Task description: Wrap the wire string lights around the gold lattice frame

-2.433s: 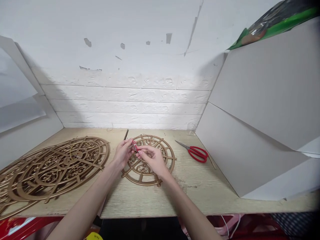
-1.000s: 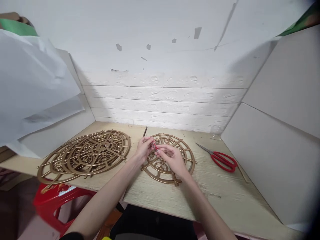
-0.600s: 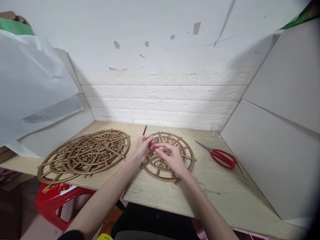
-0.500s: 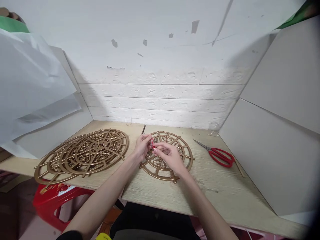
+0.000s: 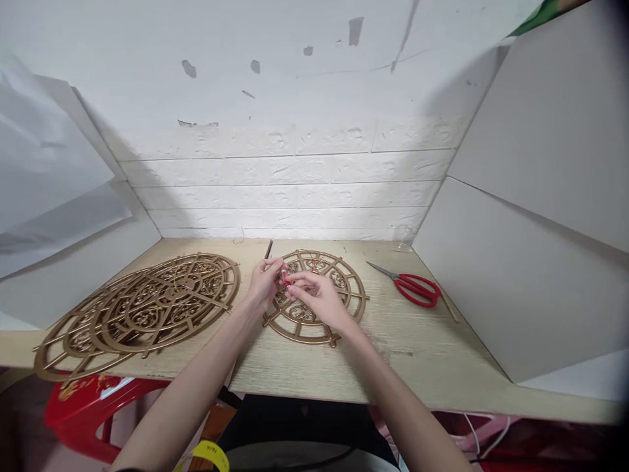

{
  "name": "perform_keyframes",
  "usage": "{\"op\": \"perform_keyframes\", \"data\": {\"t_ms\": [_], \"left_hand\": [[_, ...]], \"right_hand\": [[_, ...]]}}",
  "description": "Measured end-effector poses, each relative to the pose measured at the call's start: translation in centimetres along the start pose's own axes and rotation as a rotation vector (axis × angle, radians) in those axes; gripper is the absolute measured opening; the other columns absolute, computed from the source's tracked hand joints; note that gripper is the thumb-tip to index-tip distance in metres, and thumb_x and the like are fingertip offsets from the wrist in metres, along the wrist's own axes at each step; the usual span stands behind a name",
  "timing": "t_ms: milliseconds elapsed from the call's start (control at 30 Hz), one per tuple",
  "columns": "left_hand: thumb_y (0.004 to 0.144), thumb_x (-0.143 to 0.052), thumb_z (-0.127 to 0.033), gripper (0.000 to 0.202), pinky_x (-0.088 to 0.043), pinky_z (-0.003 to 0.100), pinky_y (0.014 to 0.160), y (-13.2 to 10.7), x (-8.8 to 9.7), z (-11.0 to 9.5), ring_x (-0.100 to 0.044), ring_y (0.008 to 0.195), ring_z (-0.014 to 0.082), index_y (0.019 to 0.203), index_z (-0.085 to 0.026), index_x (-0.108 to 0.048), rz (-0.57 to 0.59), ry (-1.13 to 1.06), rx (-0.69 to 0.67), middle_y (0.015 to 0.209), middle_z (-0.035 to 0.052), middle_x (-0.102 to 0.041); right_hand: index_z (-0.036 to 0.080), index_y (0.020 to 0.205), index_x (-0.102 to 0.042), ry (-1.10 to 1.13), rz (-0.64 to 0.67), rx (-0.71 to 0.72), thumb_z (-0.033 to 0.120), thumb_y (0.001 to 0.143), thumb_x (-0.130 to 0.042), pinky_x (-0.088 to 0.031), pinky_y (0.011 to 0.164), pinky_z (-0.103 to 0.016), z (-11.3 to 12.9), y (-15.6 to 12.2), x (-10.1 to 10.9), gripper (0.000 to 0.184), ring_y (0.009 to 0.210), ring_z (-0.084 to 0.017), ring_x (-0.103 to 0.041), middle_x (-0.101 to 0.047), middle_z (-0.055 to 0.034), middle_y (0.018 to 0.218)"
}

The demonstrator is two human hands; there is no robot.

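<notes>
Both my hands meet above a round gold openwork disc (image 5: 314, 336) lying on the table. Between them is a small red and clear piece (image 5: 284, 276), too small to name surely. My left hand (image 5: 266, 282) pinches its upper left end, fingers closed. My right hand (image 5: 317, 297) has thumb and forefinger closed on its lower right end. A thin thread or wire shows on the far part of the disc. My fingers hide the disc's left middle.
Several similar gold discs (image 5: 167, 301) overlap in a pile at left, partly past the table edge. Red-handled scissors (image 5: 417, 290) lie at right, near a white side panel (image 5: 491, 275). A clear round object (image 5: 403, 236) stands in the back right corner. A red stool (image 5: 83, 410) is below.
The view has shifted a little to the right, so everything appears further left. Both hands keep their pinch on the small red piece, with little other movement.
</notes>
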State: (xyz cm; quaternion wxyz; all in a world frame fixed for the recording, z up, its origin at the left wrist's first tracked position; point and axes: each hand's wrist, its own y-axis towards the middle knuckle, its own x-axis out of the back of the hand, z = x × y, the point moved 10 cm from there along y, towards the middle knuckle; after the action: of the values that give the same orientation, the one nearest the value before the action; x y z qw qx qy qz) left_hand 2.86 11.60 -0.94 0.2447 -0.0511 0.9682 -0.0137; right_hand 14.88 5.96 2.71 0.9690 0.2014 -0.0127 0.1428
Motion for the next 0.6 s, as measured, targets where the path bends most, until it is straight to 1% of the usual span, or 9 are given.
{"op": "perform_keyframes", "data": {"t_ms": [167,367,467,600], "left_hand": [[0.068,-0.077,-0.018,0.023,-0.04,0.017,0.045,-0.1,0.2,0.0,-0.052,0.049,0.0069,0.073,-0.015,-0.054,-0.031,-0.021,0.012,0.063,0.0004,-0.061],[0.074,-0.072,-0.012,0.018,-0.043,0.016,0.047,-0.1,0.5,0.1,-0.055,0.052,0.0071,0.074,-0.015,-0.054,-0.061,-0.053,0.015,0.064,0.0012,-0.063],[0.072,-0.074,-0.013,0.019,-0.043,0.016,0.047,-0.2,0.4,0.2,-0.055,0.052,0.0069,0.073,-0.015,-0.054,-0.067,-0.05,0.019,0.064,0.0015,-0.062],[0.067,-0.078,-0.018,0.023,-0.04,0.017,0.044,-0.3,-0.1,0.0,-0.051,0.046,0.0061,0.069,-0.013,-0.056,-0.032,-0.013,-0.021,0.061,0.001,-0.061]], "right_hand": [[0.018,0.114,-0.061,-0.002,0.005,0.005,0.036,0.088,-0.058,-0.051,0.071,-0.03,0.1,-0.1,-0.1,0.032,0.071,-0.016,-0.066,-0.072,-0.0039,0.079],[0.018,0.111,-0.062,0.094,0.035,-0.012,0.043,0.085,-0.063,-0.053,0.073,-0.031,-0.5,0.1,-0.3,0.036,0.074,-0.017,-0.068,-0.074,-0.005,0.081],[0.019,0.109,-0.064,0.148,0.04,-0.03,0.047,0.082,-0.066,-0.055,0.077,-0.034,-0.7,0.2,-0.2,0.039,0.078,-0.018,-0.071,-0.075,-0.0056,0.083],[0.018,0.104,-0.068,0.192,-0.013,-0.048,0.048,0.078,-0.071,-0.056,0.087,-0.04,-0.9,0.0,0.0,0.04,0.087,-0.022,-0.073,-0.076,-0.0079,0.088]]}}
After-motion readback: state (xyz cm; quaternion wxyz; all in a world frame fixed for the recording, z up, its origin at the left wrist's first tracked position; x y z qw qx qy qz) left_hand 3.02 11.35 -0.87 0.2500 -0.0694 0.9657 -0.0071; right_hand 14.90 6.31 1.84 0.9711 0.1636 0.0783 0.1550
